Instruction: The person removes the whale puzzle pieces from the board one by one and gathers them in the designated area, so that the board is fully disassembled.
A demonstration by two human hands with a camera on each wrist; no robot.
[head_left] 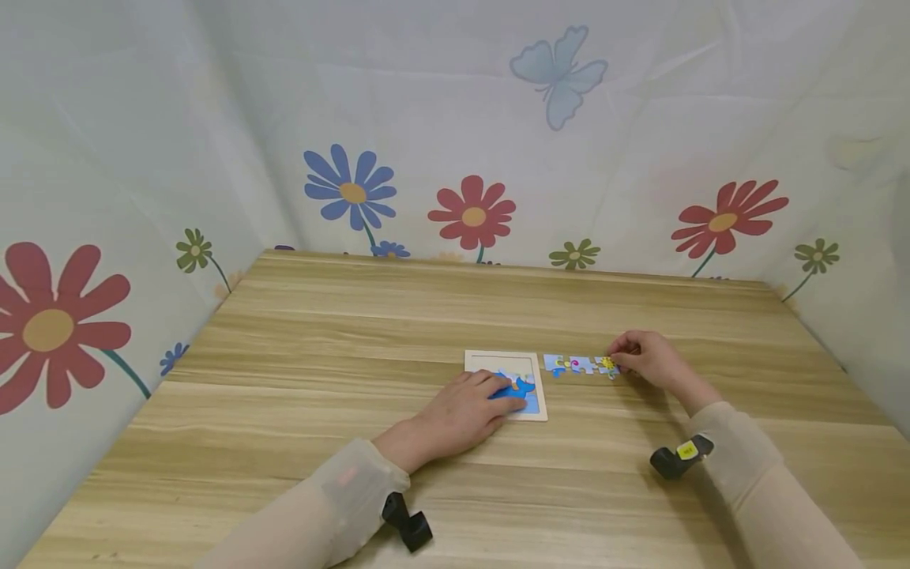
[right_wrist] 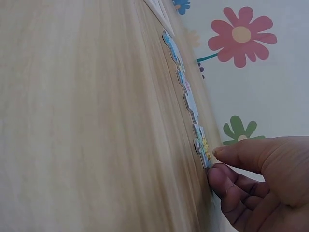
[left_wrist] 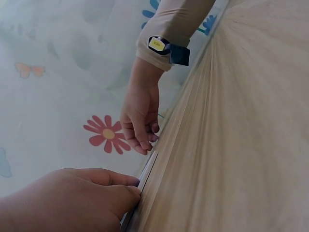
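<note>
A square puzzle board [head_left: 542, 403] with a pale rim lies on the table, with blue pieces [head_left: 524, 387] filling its lower part. My left hand [head_left: 465, 407] rests on the board with its fingers spread over the blue pieces, hiding part of them. Just right of the board, several loose puzzle pieces [head_left: 577, 364] lie in a row. At the row's right end is a piece with a yellow sun [right_wrist: 203, 145]. Its outer edge is pinched by the thumb and fingertips of my right hand [head_left: 650, 359].
The wood-grain table [head_left: 355, 316] extends around the board on all sides. Behind it and at its sides hangs a pale cloth [head_left: 412, 95] printed with flowers and a butterfly. Each wrist carries a small black camera [head_left: 408, 523].
</note>
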